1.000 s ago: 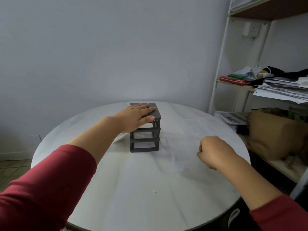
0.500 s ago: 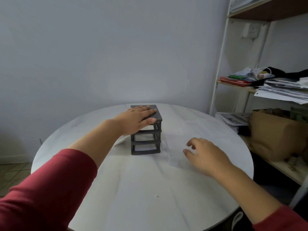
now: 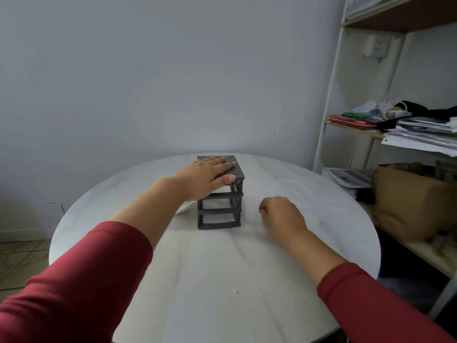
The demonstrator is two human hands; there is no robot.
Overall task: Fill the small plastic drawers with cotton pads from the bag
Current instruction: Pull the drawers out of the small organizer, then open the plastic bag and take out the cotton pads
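Note:
A small dark grey drawer unit [image 3: 218,220] stands upright on the round white table [image 3: 222,280]. My left hand [image 3: 207,175] lies flat on its top, fingers straight, thumb at the front edge. Something white shows in the top slot [image 3: 221,189]; the two lower slots look dark. A white object [image 3: 184,207], partly hidden by my left forearm, lies on the table to the left of the unit. My right hand [image 3: 280,214] hovers low over the table just right of the unit, fingers curled inward, with nothing visible in it.
A white-framed shelf [image 3: 329,115] stands at the right with stacked papers [image 3: 425,134], red books [image 3: 351,122] and a brown paper bag [image 3: 410,201]. The table's right edge is close to the shelf. A plain wall rises behind the table.
My right hand moved left toward the drawer unit, opened half a second ago, and now has its fingers curled again. My left hand stayed flat on the unit's top.

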